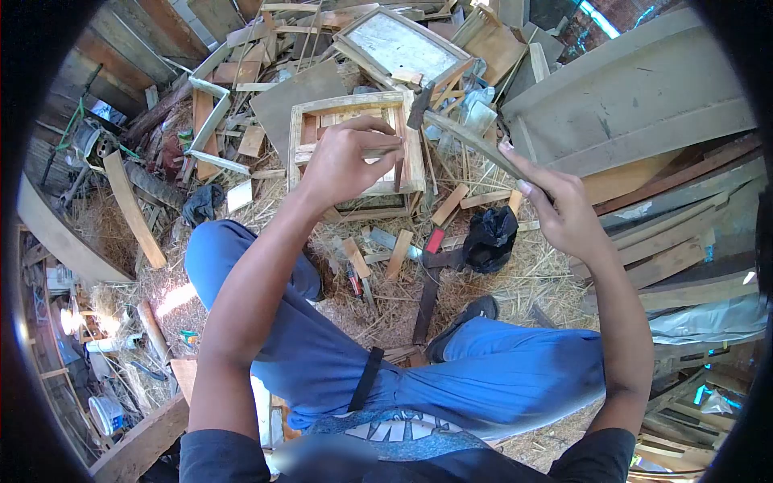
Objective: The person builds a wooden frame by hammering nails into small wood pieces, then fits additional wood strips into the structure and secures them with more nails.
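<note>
My right hand is wrapped round the wooden handle of a hammer. The hammer's dark head is raised near the upper right corner of a wooden frame. Over that box-like frame, my left hand has its thumb and fingers pinched together close to the right side. Whatever lies between those fingertips is too small to make out. Wooden slats show inside the frame, partly hidden behind my left hand. The frame rests on the straw-strewn ground in front of my knees.
A second framed panel lies behind. Short wood blocks, a black plastic bag, a dark flat metal tool and a red-handled tool lie on the straw. Large boards lean at right; a curved plank stands left.
</note>
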The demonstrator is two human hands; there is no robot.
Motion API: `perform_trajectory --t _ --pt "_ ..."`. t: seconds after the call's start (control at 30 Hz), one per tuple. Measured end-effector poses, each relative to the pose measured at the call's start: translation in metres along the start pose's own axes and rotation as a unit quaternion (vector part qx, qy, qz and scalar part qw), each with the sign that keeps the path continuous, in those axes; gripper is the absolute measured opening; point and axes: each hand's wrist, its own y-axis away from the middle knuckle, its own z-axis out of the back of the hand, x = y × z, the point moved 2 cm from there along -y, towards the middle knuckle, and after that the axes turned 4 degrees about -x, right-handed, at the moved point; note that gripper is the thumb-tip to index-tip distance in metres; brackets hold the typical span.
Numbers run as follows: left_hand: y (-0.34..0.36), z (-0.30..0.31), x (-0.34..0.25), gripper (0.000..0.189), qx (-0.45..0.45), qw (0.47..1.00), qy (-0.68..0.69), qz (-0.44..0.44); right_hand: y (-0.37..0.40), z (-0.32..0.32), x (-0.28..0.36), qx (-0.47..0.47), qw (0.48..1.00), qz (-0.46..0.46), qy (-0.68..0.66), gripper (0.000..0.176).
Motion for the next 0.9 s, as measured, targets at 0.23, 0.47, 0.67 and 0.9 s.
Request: perform_trajectory --t 0.23,0.47,0.67,0.9 --pt "0.001 0.001 0.007 0.027 0.018 0.999 -0.013 -0.024 0.0 -0.003 -0.005 -0.007 1.0 0.01 -0.012 0.053" --pt "0.0 0.0 0.007 0.027 0.023 0.999 -0.014 -0.031 -0.002 -0.007 0.0 0.015 1.0 0.002 -0.003 0.056" --pt "0.001 0.0 0.008 0.027 0.024 0.999 0.001 -0.021 -0.002 -0.008 0.0 0.003 0.999 0.036 0.004 0.06" --pt "0.0 -0.002 0.01 0.027 0.02 0.999 -0.006 -0.025 -0.002 -0.007 -0.002 0.009 0.999 0.032 0.044 0.061"
